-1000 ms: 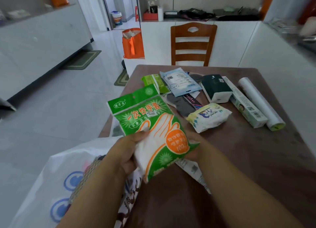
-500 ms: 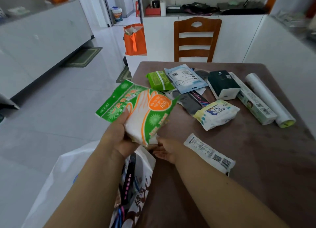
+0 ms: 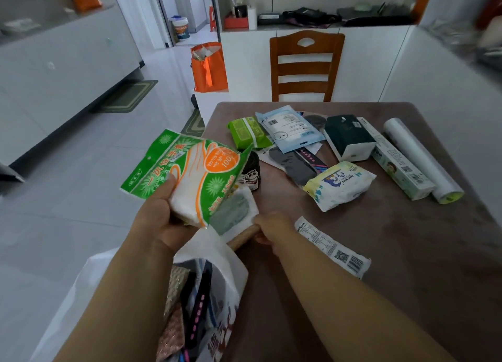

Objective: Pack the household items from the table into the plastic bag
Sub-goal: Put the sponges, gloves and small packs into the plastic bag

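My left hand (image 3: pixel 160 220) grips a green and orange pack of disposable gloves (image 3: pixel 190 174) and holds it up above the table's left edge, over the white plastic bag (image 3: pixel 220 255). The bag hangs open below the table edge, with several items inside, among them a black pack with pink dots (image 3: pixel 197 315). My right hand (image 3: pixel 271 225) is closed around a tan handle (image 3: pixel 243 236) at the bag's mouth. A white packet with a grey-green pad (image 3: pixel 236 209) lies right beside it. I cannot tell what the handle belongs to.
On the brown table (image 3: pixel 407 253) lie a green wipes pack (image 3: pixel 245 133), a pale blue pouch (image 3: pixel 288 128), a dark green tissue pack (image 3: pixel 347 136), a long box (image 3: pixel 399 163), a film roll (image 3: pixel 421 157), baby wipes (image 3: pixel 339 185) and a barcoded white packet (image 3: pixel 331 247). A wooden chair (image 3: pixel 305 65) stands behind.
My right hand let go of the glove pack and dropped to the table edge, where it now grips the tan handle. My left hand carried the pack up and to the left.
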